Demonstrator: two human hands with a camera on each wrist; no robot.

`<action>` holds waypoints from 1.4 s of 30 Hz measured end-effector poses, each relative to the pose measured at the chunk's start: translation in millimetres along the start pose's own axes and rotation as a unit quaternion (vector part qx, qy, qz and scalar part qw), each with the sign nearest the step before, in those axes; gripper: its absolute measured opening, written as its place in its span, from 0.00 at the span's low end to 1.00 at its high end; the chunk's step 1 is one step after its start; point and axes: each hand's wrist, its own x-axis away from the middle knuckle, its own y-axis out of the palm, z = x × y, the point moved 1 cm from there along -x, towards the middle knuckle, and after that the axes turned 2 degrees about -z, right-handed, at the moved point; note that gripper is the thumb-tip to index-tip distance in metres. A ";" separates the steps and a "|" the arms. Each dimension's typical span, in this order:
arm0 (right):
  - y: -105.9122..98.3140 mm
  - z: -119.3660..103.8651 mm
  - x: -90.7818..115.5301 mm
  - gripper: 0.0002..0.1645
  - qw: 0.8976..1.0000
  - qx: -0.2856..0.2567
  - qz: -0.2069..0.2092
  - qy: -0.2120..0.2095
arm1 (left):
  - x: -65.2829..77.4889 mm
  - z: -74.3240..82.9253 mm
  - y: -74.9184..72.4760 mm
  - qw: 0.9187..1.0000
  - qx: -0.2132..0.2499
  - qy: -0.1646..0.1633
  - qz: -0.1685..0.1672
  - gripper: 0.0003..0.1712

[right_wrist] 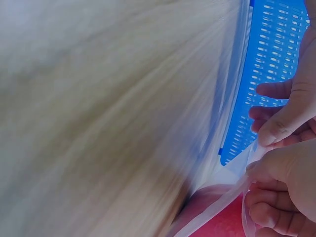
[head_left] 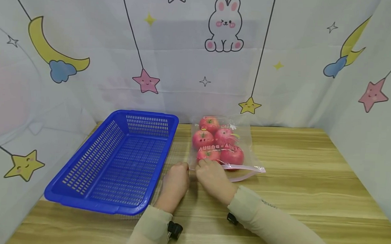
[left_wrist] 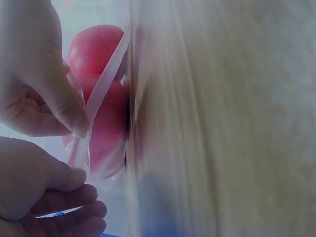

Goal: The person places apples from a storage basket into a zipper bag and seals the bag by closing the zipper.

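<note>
A clear zip bag (head_left: 252, 152) lies flat on the table with several red apples (head_left: 232, 156) inside. Its pale zip strip (left_wrist: 104, 84) runs along the edge nearest the person, and towards the right end its two lips stand apart. My left hand (head_left: 176, 180) pinches the left end of this strip between thumb and fingers. Close beside it, my right hand (head_left: 214, 180) grips the same strip a little further in, just in front of an apple. Thumbs of both hands lie along the strip in the right wrist view, where red apple skin (right_wrist: 222, 222) shows behind the plastic.
A blue plastic basket (head_left: 97, 204) with slotted walls stands left of the bag, its rim near my left forearm. Wood-grain table (head_left: 293, 183) extends to the right. A white printed curtain (head_left: 191, 57) hangs behind and along both sides.
</note>
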 end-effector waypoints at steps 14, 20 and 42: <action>-4.8 9.3 6.3 0.03 1.000 -0.008 -0.026 0.000 | -2.3 -0.5 -1.6 1.000 0.013 -0.011 -0.004 0.10; -2.8 11.8 8.6 0.03 0.999 -0.018 -0.035 -0.001 | -2.3 -1.1 -0.9 1.000 0.012 -0.006 -0.001 0.09; -2.0 17.0 14.2 0.03 1.000 0.016 -0.023 -0.008 | -3.5 0.3 -3.3 1.000 0.023 -0.008 -0.008 0.08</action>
